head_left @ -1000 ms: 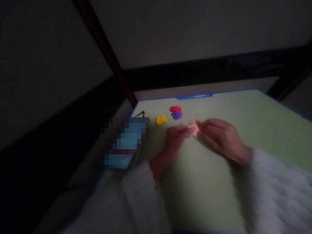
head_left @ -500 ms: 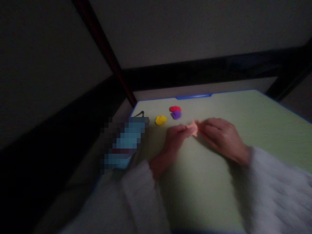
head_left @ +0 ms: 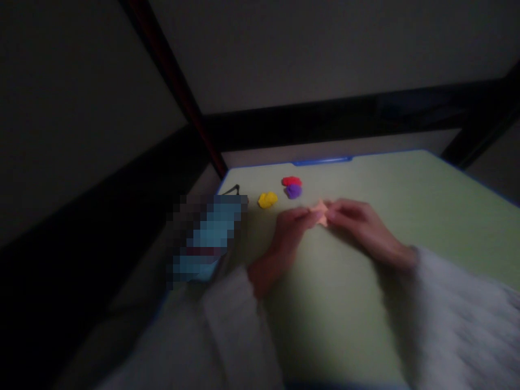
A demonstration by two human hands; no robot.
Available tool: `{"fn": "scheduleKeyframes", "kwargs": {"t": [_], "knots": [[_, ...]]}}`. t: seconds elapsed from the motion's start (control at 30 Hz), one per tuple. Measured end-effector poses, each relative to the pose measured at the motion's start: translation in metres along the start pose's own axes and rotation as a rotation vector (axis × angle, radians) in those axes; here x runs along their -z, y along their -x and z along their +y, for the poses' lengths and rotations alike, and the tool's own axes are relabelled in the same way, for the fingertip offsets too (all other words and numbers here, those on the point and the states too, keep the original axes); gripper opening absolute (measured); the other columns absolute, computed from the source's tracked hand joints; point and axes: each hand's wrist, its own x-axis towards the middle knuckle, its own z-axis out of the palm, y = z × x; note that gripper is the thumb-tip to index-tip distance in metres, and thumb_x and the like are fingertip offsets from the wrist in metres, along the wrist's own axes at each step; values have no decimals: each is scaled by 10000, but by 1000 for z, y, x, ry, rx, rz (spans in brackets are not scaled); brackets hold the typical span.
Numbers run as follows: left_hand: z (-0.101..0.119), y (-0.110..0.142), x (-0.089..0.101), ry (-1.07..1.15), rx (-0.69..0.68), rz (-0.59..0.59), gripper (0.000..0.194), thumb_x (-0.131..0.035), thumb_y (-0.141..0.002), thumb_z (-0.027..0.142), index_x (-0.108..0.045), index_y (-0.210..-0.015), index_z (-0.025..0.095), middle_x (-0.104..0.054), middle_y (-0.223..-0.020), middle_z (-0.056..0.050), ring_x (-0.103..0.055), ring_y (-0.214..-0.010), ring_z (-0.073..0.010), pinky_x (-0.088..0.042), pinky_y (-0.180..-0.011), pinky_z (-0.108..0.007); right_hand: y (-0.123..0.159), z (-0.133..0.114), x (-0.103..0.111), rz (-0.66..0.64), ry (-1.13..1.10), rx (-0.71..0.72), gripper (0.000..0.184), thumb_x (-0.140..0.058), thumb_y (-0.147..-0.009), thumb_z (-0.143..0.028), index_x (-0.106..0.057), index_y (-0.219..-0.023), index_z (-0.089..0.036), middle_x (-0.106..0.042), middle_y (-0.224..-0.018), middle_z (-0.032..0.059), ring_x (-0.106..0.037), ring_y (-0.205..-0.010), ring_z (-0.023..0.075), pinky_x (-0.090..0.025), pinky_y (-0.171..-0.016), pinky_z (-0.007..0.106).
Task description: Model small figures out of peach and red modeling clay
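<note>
No legible text, numbers, brands or signs anywhere in view. Phone-like object (head_left: 209,235) at left: surface pixelated, any markings unreadable.

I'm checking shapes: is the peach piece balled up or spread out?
Spread out: the peach piece shows pointed corners between the left hand and right hand. Its thickness is too blurred to tell.

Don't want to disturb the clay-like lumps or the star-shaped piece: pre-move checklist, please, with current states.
1. Left hand grips star-shaped piece: ok.
2. Right hand also on it: ok.
3. Piece apart from yellow lump: ok.
4. Red lump apart from purple lump: cannot tell, they overlap in view.
5. Piece's whole outline visible: not ok, fingers cover parts.
6. Piece's underside undamaged: cannot tell, hidden.
</note>
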Motion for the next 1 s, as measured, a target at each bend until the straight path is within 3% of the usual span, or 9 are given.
{"fn": "scheduleKeyframes", "kwargs": {"t": [0.3,0.53,0.8,1.0], "knots": [[13,2,-2,-167,-37,-27,299,-617,-690,408,-552,-566,143,-492,-576,27,-430,-597,-101,-316,-563,-224,0,6,-1,37,-250,-124,180,-658,-740,-333,-600,-718,-164,-590,-683,-10,-531,-625,111,-389,-583,241],[13,4,-2,-180,-22,-55,271,-615,-688,399,-579,-598,145,-498,-586,24,-435,-600,-106,-317,-552,-225,0,5,-3,27,-297,-134,240,-727,-656,-372,-599,-629,-171,-563,-668,-16,-492,-606,101,-362,-559,240],[7,2,-1,-177,-64,-63,304,-528,-773,436,-609,-726,147,-538,-682,4,-486,-673,-122,-365,-610,-233,0,8,-2,42,-335,-160,201,-716,-675,-350,-626,-674,-170,-575,-679,-11,-494,-608,100,-349,-546,233],[8,1,-1,-175,-72,-64,280,-561,-752,401,-591,-654,140,-521,-664,2,-484,-674,-122,-381,-619,-233,0,10,-2,46,-375,-171,180,-722,-676,-312,-616,-659,-167,-573,-693,-16,-501,-623,93,-353,-563,227]]}}
